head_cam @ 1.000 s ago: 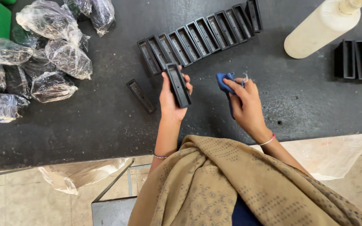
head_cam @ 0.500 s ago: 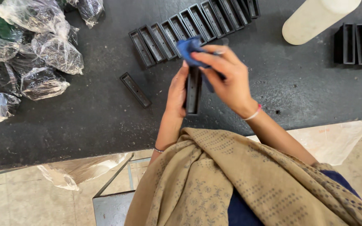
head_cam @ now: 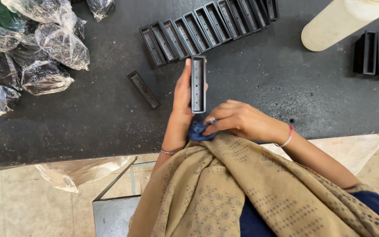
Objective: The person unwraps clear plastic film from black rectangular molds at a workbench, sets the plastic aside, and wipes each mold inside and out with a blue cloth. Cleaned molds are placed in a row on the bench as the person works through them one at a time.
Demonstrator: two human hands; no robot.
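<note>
Clear plastic bags (head_cam: 44, 48) of dark parts lie left, a cream bottle (head_cam: 341, 19) right, on the black table (head_cam: 88, 118).

Dark grey tray (head_cam: 198, 83), blue cloth (head_cam: 197, 131), black table (head_cam: 88, 118), cream bottle (head_cam: 338, 19) at upper right, tan floral-print shawl (head_cam: 224, 193), clear bags (head_cam: 44, 48) at upper left.

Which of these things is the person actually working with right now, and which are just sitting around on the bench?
In hand:
- long black plastic channel piece, held upright in the left hand
- small blue cloth, pinched by the right hand at the piece's lower end

Lying about:
- row of matching black pieces
- single black piece
- cream plastic bottle
- clear bags of dark parts
</note>
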